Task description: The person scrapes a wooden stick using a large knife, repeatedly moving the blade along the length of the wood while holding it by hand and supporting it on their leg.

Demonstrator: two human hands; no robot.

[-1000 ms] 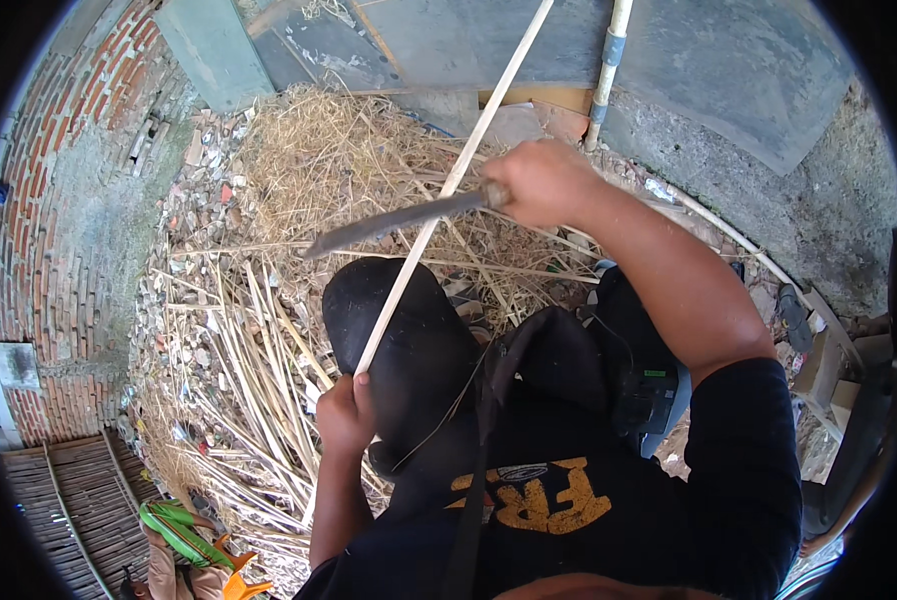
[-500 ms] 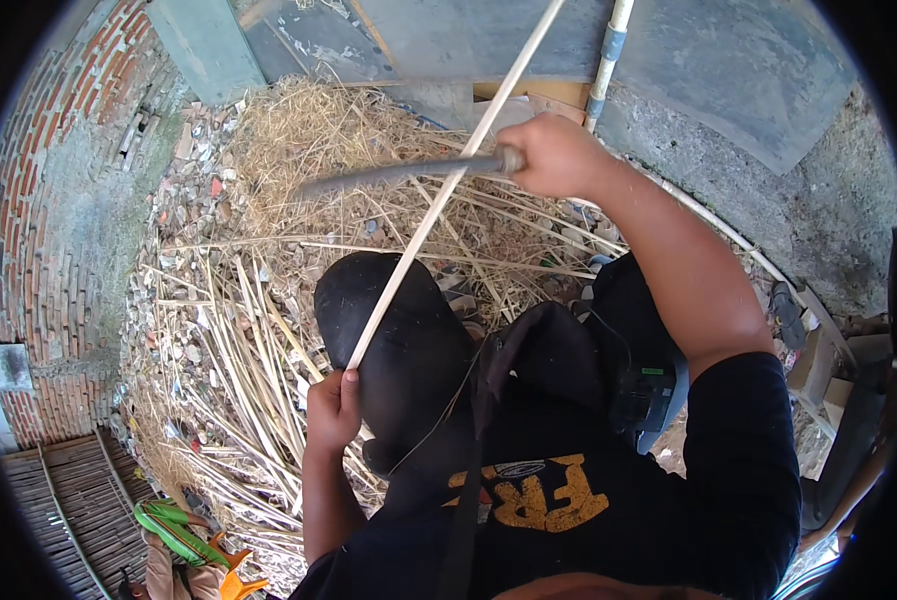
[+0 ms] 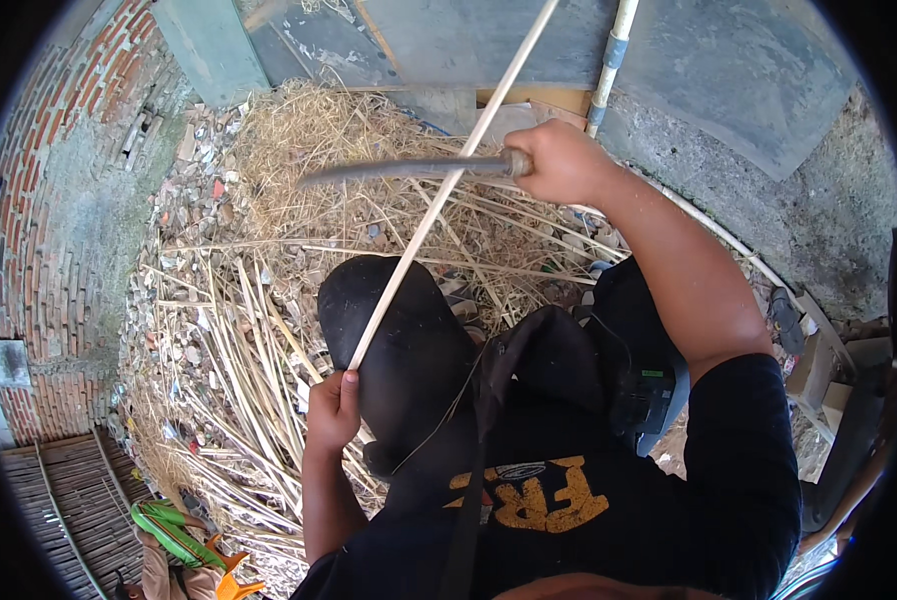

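Observation:
My left hand (image 3: 333,412) is closed round the lower end of a long pale split bamboo strip (image 3: 406,262), beside my dark-clad left knee. The strip slants up and to the right, past the top of the view. In my right hand (image 3: 559,160) is the handle of a long-bladed knife (image 3: 399,170), a machete with a dark, slightly curved blade. That blade lies across the strip and points left; the two appear to touch. My right fingers wrap the grip, so most of the handle is hidden.
Many bamboo strips (image 3: 254,375) lie on the rubble at left, and a heap of shavings (image 3: 314,150) rises ahead. A brick wall (image 3: 39,220) stands left; a pipe (image 3: 609,65) and grey panels are at the back. Another person (image 3: 174,530) sits at lower left.
The machete's blade and my right hand have shifted very slightly, the blade now lying a little more level across the bamboo strip. My left hand keeps its hold.

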